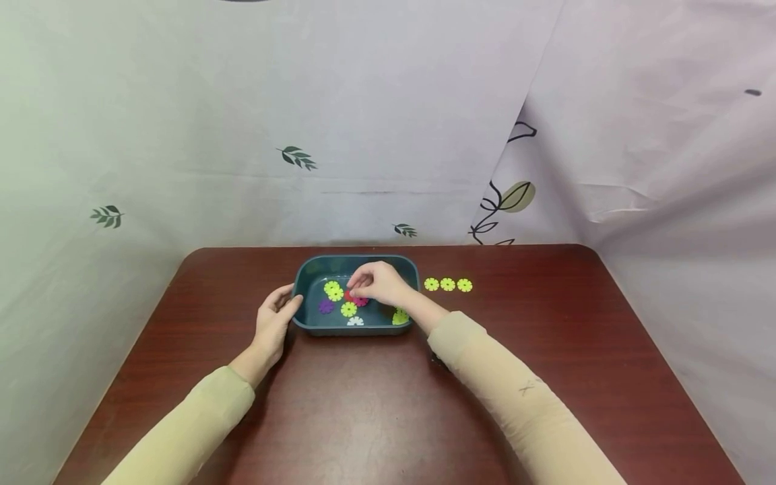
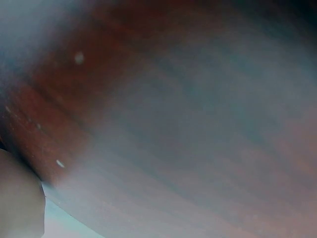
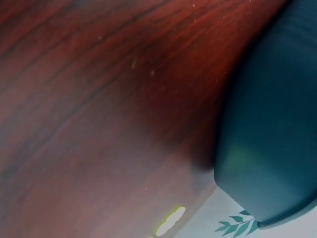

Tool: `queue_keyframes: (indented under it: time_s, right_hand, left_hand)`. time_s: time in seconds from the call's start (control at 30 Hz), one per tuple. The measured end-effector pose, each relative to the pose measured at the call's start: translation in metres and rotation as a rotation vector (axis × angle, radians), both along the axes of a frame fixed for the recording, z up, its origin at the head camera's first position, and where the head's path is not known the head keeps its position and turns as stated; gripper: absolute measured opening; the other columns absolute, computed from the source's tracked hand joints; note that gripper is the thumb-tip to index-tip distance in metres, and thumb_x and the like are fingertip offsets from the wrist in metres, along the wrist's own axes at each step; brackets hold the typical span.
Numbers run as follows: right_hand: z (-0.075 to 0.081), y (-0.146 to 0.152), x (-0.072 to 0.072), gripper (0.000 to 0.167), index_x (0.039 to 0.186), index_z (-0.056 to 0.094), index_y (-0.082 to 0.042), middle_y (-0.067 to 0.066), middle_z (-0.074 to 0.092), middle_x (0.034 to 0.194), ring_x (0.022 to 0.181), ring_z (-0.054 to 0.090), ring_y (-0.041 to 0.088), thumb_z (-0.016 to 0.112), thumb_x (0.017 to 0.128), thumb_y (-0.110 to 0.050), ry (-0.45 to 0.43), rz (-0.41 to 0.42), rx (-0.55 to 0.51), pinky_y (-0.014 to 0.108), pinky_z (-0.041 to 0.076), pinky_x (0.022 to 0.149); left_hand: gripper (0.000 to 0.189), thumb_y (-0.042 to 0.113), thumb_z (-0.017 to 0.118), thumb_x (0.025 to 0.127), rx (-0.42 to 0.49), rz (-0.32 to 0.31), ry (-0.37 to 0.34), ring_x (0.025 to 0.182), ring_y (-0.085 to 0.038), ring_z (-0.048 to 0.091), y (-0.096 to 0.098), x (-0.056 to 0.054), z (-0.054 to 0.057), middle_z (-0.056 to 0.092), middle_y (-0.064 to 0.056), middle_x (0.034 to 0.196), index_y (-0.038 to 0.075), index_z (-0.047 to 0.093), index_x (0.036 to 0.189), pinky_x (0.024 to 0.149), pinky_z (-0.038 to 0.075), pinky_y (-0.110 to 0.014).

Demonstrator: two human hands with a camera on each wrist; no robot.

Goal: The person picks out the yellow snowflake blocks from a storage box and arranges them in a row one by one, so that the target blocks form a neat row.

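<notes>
A dark blue-green tray [image 1: 358, 331] stands near the far edge of the table. My left hand [image 1: 275, 323] grips its left end, thumb at the rim and fingers along the outer wall. My right hand [image 1: 382, 283] reaches in over the right side, its thumb and forefinger pinching a red flower-shaped disc [image 1: 348, 296]. Right beside it a pink disc [image 1: 361, 302] is partly covered by the hand. Also in the tray are a purple disc [image 1: 326, 306], a white disc [image 1: 355, 321] and several yellow-green discs [image 1: 348, 309]. The left wrist view is blurred.
Three yellow-green discs [image 1: 447, 284] lie in a row on the table, right of the tray. The brown wooden table [image 1: 376, 411] ends at a pale cloth wall [image 1: 364, 135] behind, with more cloth at both sides. The tray's outer wall [image 3: 272, 129] fills the right of the right wrist view.
</notes>
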State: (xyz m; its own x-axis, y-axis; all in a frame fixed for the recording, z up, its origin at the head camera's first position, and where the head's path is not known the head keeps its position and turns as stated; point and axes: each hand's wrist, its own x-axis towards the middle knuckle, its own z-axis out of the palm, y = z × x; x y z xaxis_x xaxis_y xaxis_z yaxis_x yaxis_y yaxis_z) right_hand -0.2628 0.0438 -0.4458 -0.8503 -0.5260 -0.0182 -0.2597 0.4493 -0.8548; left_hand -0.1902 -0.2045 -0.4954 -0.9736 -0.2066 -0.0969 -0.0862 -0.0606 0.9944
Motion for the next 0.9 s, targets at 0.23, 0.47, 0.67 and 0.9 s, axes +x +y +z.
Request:
queue_keyframes:
  time_s: [0.23,0.47,0.67,0.9]
  right_hand:
    - [-0.008,-0.002,-0.002,0.012,0.105,0.08,-0.003,0.014,0.081,0.101,0.083,0.074,0.013,0.081,0.093,-0.005,-0.039,0.019,0.0,0.023,0.061,0.077]
    - [-0.011,-0.007,-0.004,0.013,0.105,0.079,0.0,0.014,0.08,0.099,0.081,0.074,0.011,0.08,0.093,-0.002,-0.045,0.07,0.024,0.023,0.062,0.077]
    - [-0.013,-0.01,-0.004,0.013,0.102,0.079,-0.004,0.01,0.079,0.096,0.082,0.07,0.009,0.083,0.09,-0.003,0.017,0.111,0.134,0.019,0.058,0.077]
    - [-0.018,-0.015,-0.006,0.017,0.1,0.08,-0.008,0.006,0.077,0.095,0.084,0.067,0.009,0.088,0.086,-0.005,0.096,0.124,0.242,0.017,0.055,0.078]
  left_hand:
    - [0.038,0.008,0.062,0.106,0.006,0.003,-0.002,0.102,0.008,0.062,0.001,0.0,0.0,0.069,0.026,0.102,-0.003,0.054,0.142,0.088,0.052,-0.01]
    - [0.038,0.008,0.062,0.106,0.009,0.007,0.001,0.101,0.007,0.063,0.001,0.0,0.0,0.069,0.026,0.102,-0.003,0.055,0.142,0.087,0.052,-0.01]
    - [0.039,0.009,0.062,0.106,0.009,0.004,-0.013,0.103,0.006,0.062,0.001,0.0,0.001,0.07,0.025,0.103,-0.003,0.054,0.143,0.089,0.052,-0.011]
    - [0.038,0.009,0.063,0.106,0.011,0.009,-0.011,0.102,0.008,0.063,0.001,0.0,0.002,0.07,0.025,0.103,-0.002,0.055,0.141,0.088,0.052,-0.011]
